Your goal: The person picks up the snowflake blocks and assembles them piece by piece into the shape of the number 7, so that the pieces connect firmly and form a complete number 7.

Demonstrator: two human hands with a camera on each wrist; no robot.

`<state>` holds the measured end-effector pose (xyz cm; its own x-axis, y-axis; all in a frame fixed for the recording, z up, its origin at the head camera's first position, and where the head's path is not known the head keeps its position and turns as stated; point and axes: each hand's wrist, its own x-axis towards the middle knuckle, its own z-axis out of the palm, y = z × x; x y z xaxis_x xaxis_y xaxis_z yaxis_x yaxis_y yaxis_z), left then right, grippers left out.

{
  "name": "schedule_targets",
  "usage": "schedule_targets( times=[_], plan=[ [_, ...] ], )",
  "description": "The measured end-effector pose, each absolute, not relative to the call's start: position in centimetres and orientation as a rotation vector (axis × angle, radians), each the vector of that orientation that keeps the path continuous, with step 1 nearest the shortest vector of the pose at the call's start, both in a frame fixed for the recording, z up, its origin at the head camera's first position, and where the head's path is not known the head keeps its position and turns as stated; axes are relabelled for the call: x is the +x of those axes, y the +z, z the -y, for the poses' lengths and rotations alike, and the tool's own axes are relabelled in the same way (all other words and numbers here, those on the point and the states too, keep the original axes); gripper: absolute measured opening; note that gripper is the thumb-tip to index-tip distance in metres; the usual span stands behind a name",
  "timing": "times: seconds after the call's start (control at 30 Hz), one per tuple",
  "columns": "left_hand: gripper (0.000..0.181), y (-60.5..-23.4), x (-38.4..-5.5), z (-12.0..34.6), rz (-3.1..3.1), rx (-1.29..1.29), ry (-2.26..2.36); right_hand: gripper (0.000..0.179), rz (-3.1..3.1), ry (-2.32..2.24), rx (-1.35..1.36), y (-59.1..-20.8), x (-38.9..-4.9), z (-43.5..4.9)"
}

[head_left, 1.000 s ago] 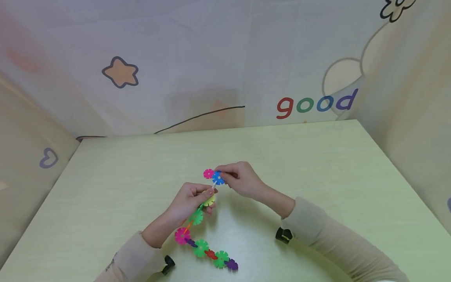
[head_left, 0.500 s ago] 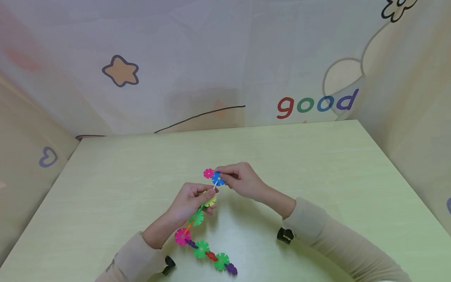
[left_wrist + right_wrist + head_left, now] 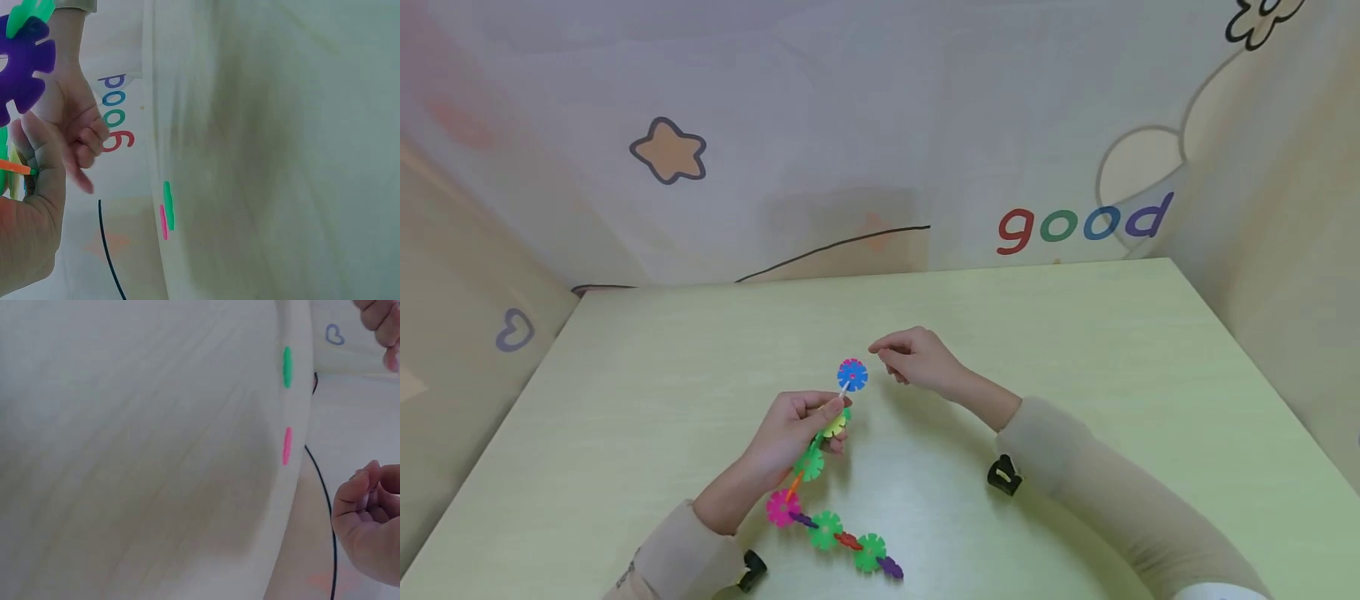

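My left hand (image 3: 793,429) pinches a chain of flower-shaped interlocking discs (image 3: 784,508) between thumb and fingers. A blue disc (image 3: 852,377) tops the chain, joined to a white disc (image 3: 845,389) seen edge-on. Below the hand hang green, orange, pink, purple and red discs, with a purple disc (image 3: 25,69) large in the left wrist view. My right hand (image 3: 921,360) is apart from the chain, its fingers loosely bent and holding nothing. Beyond both hands, a loose pink disc (image 3: 164,222) and a loose green disc (image 3: 169,205) lie flat; the blue disc mostly covers the pink one in the head view.
The pale green table (image 3: 1037,333) spreads under both arms. A printed cloth backdrop (image 3: 820,125) stands along its far edge, with more cloth at both sides. Black camera mounts show under the right wrist (image 3: 1003,475) and left wrist (image 3: 752,571).
My right hand has let go of the blue disc and drawn slightly up and away. The left hand, still pinching the chain, has shifted a little left, and the blue disc now overlaps the loose pink one.
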<state>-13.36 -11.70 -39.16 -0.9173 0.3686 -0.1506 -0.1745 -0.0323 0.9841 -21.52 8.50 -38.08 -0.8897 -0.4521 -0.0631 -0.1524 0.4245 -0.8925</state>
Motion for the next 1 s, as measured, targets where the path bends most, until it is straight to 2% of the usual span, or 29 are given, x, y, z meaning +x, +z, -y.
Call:
schedule_targets(
  times=[0.23, 0.53, 0.8, 1.0],
  plan=[
    [0.043, -39.1, -13.4, 12.0, -1.867, 0.174, 2.023, 0.026, -2.532, -1.117, -0.615, -39.6, -23.7, -7.5],
    [0.044, -39.1, -13.5, 12.5, -1.885, 0.123, 2.030, 0.039, -2.546, -0.903, -0.653, -40.9, -25.6, -5.6],
    [0.043, -38.9, -13.6, 12.8, -1.861, 0.116, 2.052, 0.037, -2.577, -0.814, -0.645, -40.5, -25.5, -4.8],
    [0.045, -38.9, -13.7, 13.0, -1.873, 0.125, 2.057, 0.030, -2.643, -0.939, -0.627, -39.9, -25.4, -4.8]
  ],
)
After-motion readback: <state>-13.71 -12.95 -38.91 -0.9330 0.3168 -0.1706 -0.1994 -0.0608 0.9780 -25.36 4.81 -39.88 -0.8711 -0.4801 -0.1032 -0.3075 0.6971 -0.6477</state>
